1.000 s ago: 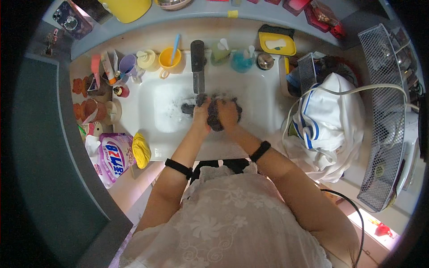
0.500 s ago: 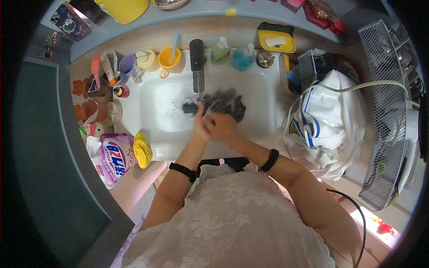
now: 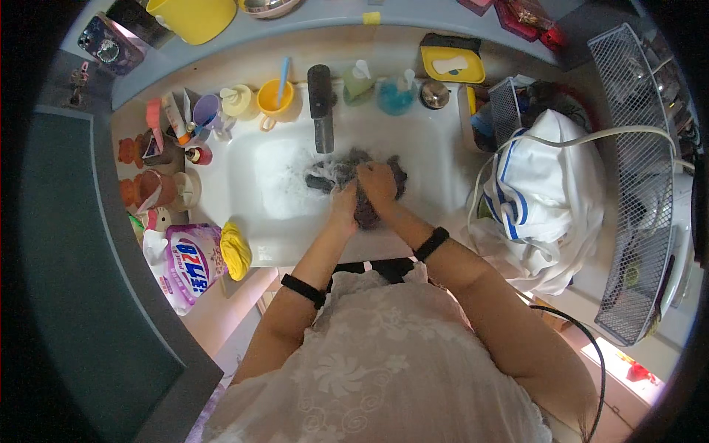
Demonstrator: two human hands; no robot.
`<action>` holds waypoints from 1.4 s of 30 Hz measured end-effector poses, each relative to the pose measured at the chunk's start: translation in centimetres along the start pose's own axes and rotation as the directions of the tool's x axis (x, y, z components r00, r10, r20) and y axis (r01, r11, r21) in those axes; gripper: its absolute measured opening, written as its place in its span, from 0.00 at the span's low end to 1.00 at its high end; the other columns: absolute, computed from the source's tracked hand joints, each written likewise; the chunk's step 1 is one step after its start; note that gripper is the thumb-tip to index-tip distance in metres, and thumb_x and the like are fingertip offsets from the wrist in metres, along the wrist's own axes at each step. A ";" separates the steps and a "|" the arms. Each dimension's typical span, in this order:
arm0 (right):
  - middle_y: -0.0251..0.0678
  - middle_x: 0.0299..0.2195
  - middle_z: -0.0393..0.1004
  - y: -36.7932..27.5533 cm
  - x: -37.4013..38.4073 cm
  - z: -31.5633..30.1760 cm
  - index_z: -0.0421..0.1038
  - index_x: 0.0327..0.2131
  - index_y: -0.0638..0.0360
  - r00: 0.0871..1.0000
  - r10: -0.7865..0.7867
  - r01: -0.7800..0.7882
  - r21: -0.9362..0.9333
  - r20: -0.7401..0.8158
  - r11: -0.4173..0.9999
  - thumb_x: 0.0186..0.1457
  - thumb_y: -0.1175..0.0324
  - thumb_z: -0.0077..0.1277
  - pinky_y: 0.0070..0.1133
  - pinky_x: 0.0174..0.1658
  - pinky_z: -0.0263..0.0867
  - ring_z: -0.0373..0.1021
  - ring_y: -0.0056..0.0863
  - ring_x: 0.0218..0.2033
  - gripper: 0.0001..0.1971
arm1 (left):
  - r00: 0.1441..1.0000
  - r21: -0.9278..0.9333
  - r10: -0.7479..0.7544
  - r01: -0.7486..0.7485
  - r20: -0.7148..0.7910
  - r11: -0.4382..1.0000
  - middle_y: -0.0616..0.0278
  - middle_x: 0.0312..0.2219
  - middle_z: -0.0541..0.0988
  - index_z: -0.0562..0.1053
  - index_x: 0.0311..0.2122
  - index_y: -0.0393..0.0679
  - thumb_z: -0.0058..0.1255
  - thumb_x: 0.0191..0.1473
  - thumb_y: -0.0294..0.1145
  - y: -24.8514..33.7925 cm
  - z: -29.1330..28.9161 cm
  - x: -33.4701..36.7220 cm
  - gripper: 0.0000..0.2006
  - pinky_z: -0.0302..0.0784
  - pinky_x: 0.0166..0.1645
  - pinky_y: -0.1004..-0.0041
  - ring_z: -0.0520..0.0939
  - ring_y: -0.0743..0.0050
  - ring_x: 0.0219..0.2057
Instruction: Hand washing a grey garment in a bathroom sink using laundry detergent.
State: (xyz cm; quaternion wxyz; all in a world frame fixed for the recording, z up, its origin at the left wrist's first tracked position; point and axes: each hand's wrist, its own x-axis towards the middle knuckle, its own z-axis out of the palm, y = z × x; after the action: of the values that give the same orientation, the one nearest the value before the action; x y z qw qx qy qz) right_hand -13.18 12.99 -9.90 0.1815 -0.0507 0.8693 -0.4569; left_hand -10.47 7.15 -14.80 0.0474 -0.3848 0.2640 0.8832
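Note:
Soaked dark grey cloth point(image 3: 368, 215) lies bunched in the white sink point(image 3: 258, 214), under the black faucet point(image 3: 320, 103). Its exact kind I cannot make out. My left hand point(image 3: 344, 209) grips the near left side of the bundle, fingers closed and partly hidden in its folds. From the right, my right hand point(image 3: 377, 183) is closed over the top of the same cloth. One end of the cloth sticks out left of my hands, where water splashes and pale suds spread over the basin.
Along the sink's back edge stand a yellow cup point(image 3: 278, 103), a cream pump bottle point(image 3: 240, 102), a green soap bottle point(image 3: 359, 81) and a blue one point(image 3: 397, 94). A purple detergent bag point(image 3: 193, 262) and yellow cloth point(image 3: 235, 251) sit left. White fabric point(image 3: 546, 184) fills the right counter.
My hands, close together above the cloth before, now grip it. The right hand has shifted up and right, and part of the cloth is drawn toward me between the hands.

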 end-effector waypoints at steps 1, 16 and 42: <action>0.51 0.24 0.72 -0.8 -0.1 -0.1 0.73 0.25 0.63 1.000 0.000 -0.001 0.032 0.015 0.999 0.44 0.60 0.46 0.34 0.34 0.64 0.70 0.47 0.27 0.15 | 0.997 -0.028 0.001 -0.003 -0.078 1.000 0.57 0.34 0.74 0.66 0.44 0.41 0.44 0.51 0.39 0.0 0.0 0.2 0.17 0.71 0.43 0.62 0.75 0.61 0.38; 0.47 0.32 0.72 6.9 6.1 1.5 0.69 0.36 0.65 0.998 0.040 -0.048 0.229 0.039 0.972 0.52 0.55 0.45 0.33 0.38 0.64 0.70 0.39 0.34 0.19 | 0.978 0.037 0.208 -0.206 -0.037 0.978 0.60 0.40 0.72 0.64 0.46 0.46 0.47 0.53 0.34 0.9 0.3 -1.6 0.16 0.75 0.40 0.68 0.75 0.67 0.40; 0.50 0.42 0.67 4.0 3.9 -3.3 0.69 0.37 0.64 0.837 0.082 -0.080 -0.027 0.541 0.996 0.51 0.49 0.41 0.34 0.48 0.57 0.62 0.50 0.46 0.25 | 0.793 0.885 0.403 -0.450 0.457 -0.119 0.44 0.41 0.70 0.62 0.48 0.33 0.42 0.52 0.40 -0.2 -1.1 -1.7 0.23 0.62 0.50 0.60 0.69 0.47 0.45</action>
State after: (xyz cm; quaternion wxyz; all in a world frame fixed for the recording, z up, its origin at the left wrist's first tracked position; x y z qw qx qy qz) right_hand -17.70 16.90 -12.47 0.4384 -0.1408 0.7850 -0.4144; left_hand -8.55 6.95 -14.29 0.0121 -0.1229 0.8945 0.4296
